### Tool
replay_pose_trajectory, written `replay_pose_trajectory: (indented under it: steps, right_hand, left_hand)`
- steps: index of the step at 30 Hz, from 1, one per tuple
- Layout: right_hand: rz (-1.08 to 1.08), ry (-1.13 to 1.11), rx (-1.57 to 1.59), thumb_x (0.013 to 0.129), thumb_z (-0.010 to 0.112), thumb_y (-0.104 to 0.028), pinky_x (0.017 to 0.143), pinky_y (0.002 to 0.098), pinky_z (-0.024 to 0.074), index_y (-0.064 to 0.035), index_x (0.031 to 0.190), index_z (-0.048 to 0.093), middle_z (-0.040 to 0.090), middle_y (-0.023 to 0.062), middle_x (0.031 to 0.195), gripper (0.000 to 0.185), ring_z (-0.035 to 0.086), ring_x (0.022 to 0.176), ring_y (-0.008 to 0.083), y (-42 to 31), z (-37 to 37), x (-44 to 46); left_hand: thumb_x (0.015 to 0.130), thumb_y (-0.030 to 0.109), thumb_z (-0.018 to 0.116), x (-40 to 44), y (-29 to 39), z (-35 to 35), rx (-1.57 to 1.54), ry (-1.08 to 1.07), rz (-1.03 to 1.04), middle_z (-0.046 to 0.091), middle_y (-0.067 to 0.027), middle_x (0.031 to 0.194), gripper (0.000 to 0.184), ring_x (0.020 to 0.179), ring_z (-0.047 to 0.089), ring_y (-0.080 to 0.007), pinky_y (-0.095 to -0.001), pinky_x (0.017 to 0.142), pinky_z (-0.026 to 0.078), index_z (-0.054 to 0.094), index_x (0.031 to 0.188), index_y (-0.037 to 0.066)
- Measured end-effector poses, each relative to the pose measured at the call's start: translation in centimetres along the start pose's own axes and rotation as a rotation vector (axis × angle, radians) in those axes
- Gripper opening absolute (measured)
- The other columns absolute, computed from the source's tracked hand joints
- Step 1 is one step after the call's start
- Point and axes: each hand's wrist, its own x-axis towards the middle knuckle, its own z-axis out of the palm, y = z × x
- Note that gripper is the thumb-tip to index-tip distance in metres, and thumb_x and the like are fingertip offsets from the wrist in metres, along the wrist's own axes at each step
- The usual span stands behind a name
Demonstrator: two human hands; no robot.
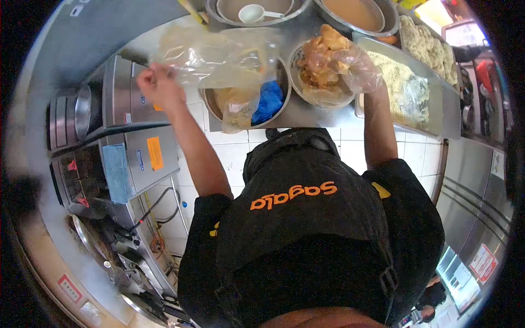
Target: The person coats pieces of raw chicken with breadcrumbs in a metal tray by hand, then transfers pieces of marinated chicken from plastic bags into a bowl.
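My left hand [161, 87] is closed, pinching the edge of a clear plastic bag [213, 57] stretched out to the right, slightly blurred. Beneath the bag is a round metal bowl [288, 90] with a blue plastic bag [269, 103] and more clear plastic in it. Clear plastic covers my right hand [363, 71], whose fingers are partly hidden against raw marinated chicken [325, 54]. That chicken is over a second round bowl [333, 101] lined with clear plastic.
Behind are a basin [303, 6] with a white ladle [254, 13] and a basin of brownish liquid [355, 13]. To the right lie a tray of pale flour [396, 87] and a breaded-looking batch [426, 46]. Steel drawers [147, 153] stand left; steaming pans lie lower left.
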Motion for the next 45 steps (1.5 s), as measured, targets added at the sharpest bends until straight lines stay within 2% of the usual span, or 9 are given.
replay_pose_trajectory:
  steps: [5, 14, 18, 26, 29, 32, 35, 41, 45]
  right_hand:
    - [0.061, 0.078, -0.7, 0.072, 0.069, -0.011, 0.077, 0.0275, 0.0466, -0.0032, 0.106, 0.056, 0.062, 0.0049, 0.091, 0.037, 0.058, 0.082, 0.016, 0.5, -4.1, 1.4]
    - [-0.004, 0.04, -1.846, 0.073, 0.068, -0.017, 0.071, 0.0271, 0.0476, -0.0043, 0.101, 0.061, 0.063, 0.008, 0.092, 0.032, 0.058, 0.078, 0.0156, 3.6, -8.3, 4.2]
    - [-0.162, 0.381, -1.321, 0.074, 0.064, -0.017, 0.082, 0.0286, 0.0462, -0.0051, 0.102, 0.061, 0.061, 0.0089, 0.098, 0.031, 0.058, 0.088, 0.0211, 4.2, -10.6, 4.7]
    - [-0.732, -0.258, -1.524, 0.072, 0.06, -0.011, 0.083, 0.0315, 0.0465, -0.0068, 0.099, 0.063, 0.06, 0.0128, 0.102, 0.027, 0.057, 0.094, 0.026, 6.6, -2.5, 10.0]
    - [-0.046, -0.153, -0.861, 0.072, 0.058, -0.008, 0.08, 0.0329, 0.0479, -0.003, 0.096, 0.063, 0.06, 0.0163, 0.1, 0.025, 0.059, 0.091, 0.0276, 10.6, 0.9, 12.6]
    - [0.158, -0.158, -1.829, 0.071, 0.058, -0.009, 0.074, 0.035, 0.0497, 0.0009, 0.09, 0.063, 0.062, 0.0201, 0.094, 0.022, 0.062, 0.084, 0.0301, 12.5, 3.5, 14.6]
    - [-0.172, -0.196, -1.967, 0.071, 0.058, -0.013, 0.069, 0.0368, 0.0503, 0.0024, 0.084, 0.063, 0.062, 0.0228, 0.086, 0.021, 0.063, 0.079, 0.0316, 14.9, 4.6, 13.6]
    - [0.094, -0.154, -1.658, 0.079, 0.054, -0.031, 0.072, 0.0394, 0.0489, -0.0061, 0.092, 0.064, 0.062, 0.0179, 0.099, 0.03, 0.061, 0.088, 0.0314, 18.4, 3.5, 16.5]
    - [-0.28, -0.272, -1.919, 0.075, 0.053, -0.017, 0.064, 0.0381, 0.0496, -0.0037, 0.081, 0.062, 0.062, 0.0135, 0.075, 0.017, 0.06, 0.074, 0.0314, 23.6, -0.7, 19.4]
  left_hand:
    - [0.085, 0.0, 0.052, -3.1, 2.1, -0.4, 0.157, -0.004, 0.164, 0.047, -0.0058, 0.085, 0.017, 0.068, 0.049, -0.0138, -0.0276, 0.062, 0.048, 0.036, 0.088, 0.006]
    - [0.077, -0.001, 0.053, -10.0, -0.2, -1.0, 0.824, -0.718, 0.334, 0.049, -0.0138, 0.1, 0.031, 0.082, 0.05, -0.0253, -0.032, 0.078, 0.042, 0.059, 0.106, 0.006]
    - [0.074, 0.006, 0.058, -11.8, -3.2, -1.2, 1.063, -0.945, 0.171, 0.043, -0.0149, 0.118, 0.035, 0.094, 0.05, -0.0303, -0.0392, 0.084, 0.041, 0.061, 0.108, 0.013]
    - [0.062, 0.031, 0.074, -13.6, -8.7, -1.3, 1.395, -1.068, 0.106, 0.033, -0.0207, 0.129, 0.054, 0.123, 0.029, -0.0356, -0.0426, 0.097, 0.035, 0.057, 0.109, 0.009]
    - [0.057, 0.025, 0.077, -13.4, -14.1, -3.7, 1.393, -1.104, 0.107, 0.035, -0.0239, 0.127, 0.075, 0.117, 0.037, -0.0387, -0.044, 0.094, 0.037, 0.041, 0.12, 0.005]
    - [0.06, 0.013, 0.074, -13.3, -12.2, -2.8, 1.292, -0.983, -0.03, 0.039, -0.0252, 0.121, 0.077, 0.108, 0.045, -0.0407, -0.044, 0.088, 0.04, 0.035, 0.125, 0.004]
    - [0.064, 0.001, 0.064, -13.1, -12.9, -3.1, 1.246, -0.885, -0.054, 0.041, -0.0258, 0.114, 0.064, 0.103, 0.047, -0.0414, -0.0443, 0.085, 0.042, 0.037, 0.121, 0.002]
    - [0.069, -0.003, 0.054, -13.2, -14.9, -3.6, 1.271, -0.855, -0.1, 0.043, -0.0285, 0.107, 0.046, 0.1, 0.047, -0.0445, -0.0466, 0.082, 0.044, 0.039, 0.112, 0.002]
    - [0.072, -0.002, 0.052, -13.0, -15.9, -3.7, 1.269, -0.844, -0.073, 0.043, -0.0286, 0.106, 0.043, 0.097, 0.049, -0.0453, -0.0483, 0.08, 0.044, 0.039, 0.112, 0.004]
